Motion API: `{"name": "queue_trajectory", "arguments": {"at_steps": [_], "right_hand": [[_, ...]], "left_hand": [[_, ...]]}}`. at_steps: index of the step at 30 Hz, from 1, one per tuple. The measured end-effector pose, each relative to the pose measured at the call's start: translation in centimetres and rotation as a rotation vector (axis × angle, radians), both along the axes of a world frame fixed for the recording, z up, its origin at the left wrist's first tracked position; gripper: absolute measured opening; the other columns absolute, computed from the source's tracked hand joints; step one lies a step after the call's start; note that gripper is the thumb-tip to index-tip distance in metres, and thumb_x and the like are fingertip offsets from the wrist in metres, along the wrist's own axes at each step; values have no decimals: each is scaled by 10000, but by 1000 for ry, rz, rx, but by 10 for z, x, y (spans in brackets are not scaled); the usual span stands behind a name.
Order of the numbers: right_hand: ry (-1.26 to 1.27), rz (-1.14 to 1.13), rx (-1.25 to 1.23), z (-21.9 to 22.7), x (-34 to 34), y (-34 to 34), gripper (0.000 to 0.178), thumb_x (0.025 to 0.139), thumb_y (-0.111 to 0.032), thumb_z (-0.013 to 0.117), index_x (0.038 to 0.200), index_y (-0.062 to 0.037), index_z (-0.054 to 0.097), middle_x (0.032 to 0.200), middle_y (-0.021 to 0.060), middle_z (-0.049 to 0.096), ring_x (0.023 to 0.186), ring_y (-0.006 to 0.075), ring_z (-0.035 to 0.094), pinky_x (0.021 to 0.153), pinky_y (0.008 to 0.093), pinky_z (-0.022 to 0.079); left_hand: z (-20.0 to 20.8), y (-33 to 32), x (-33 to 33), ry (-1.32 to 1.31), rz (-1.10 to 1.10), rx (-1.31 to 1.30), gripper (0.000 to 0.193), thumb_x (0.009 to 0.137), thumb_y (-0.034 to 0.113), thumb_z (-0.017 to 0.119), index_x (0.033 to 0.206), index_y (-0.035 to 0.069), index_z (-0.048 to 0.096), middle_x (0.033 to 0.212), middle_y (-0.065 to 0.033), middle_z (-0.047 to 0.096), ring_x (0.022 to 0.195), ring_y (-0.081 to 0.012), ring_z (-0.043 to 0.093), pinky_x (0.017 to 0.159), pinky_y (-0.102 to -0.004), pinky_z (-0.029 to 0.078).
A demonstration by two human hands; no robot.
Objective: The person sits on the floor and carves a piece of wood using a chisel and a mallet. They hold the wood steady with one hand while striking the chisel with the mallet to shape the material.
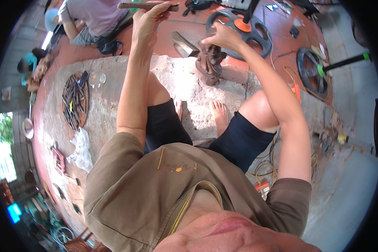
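A dark brown carved figure stands upright on the pale concrete slab, beyond my feet. My right hand is closed around its top, the arm reaching in from the right. Farther left, at the top edge of the view, my left hand is raised and closed on a thin brown stick. The stick lies roughly level and apart from the figure; fingers cover part of it. Between the two hands, a wooden block with a pale face rests at the slab's far edge.
A round tray of slim dark tools lies at left, with a phone, a clear dish and a plastic bag close by. Black wheel-like stand bases are beyond and right. Another person sits far left.
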State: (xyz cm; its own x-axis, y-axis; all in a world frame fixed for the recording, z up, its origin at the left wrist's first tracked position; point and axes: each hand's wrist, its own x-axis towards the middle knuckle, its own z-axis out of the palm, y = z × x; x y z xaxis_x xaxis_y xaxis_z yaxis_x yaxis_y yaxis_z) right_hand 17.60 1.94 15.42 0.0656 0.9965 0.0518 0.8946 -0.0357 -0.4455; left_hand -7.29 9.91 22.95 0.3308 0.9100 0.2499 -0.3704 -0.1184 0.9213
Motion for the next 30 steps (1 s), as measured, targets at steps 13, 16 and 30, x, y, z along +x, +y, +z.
{"name": "queue_trajectory", "arguments": {"at_steps": [13,16,30], "right_hand": [[-237,57,42,13,-13,-2,599,754,-559,647,964,1,674,924,197,720,884,364,699,739,481,534],[-211,52,54,8,-23,4,565,736,-520,632,914,14,680,882,217,713,851,373,699,716,489,536],[-72,163,136,18,-49,20,551,780,-538,646,850,8,664,733,208,681,733,391,688,659,496,527]], "left_hand": [[14,4,-67,-22,152,-45,106,882,106,663,905,11,705,826,-68,718,662,-94,588,620,-228,440],[8,11,-72,-88,122,-52,77,878,100,670,874,27,695,808,-56,706,656,-91,579,612,-227,433],[12,0,-82,-54,152,-57,85,876,96,669,894,20,701,792,-50,697,644,-98,585,605,-226,445]]}}
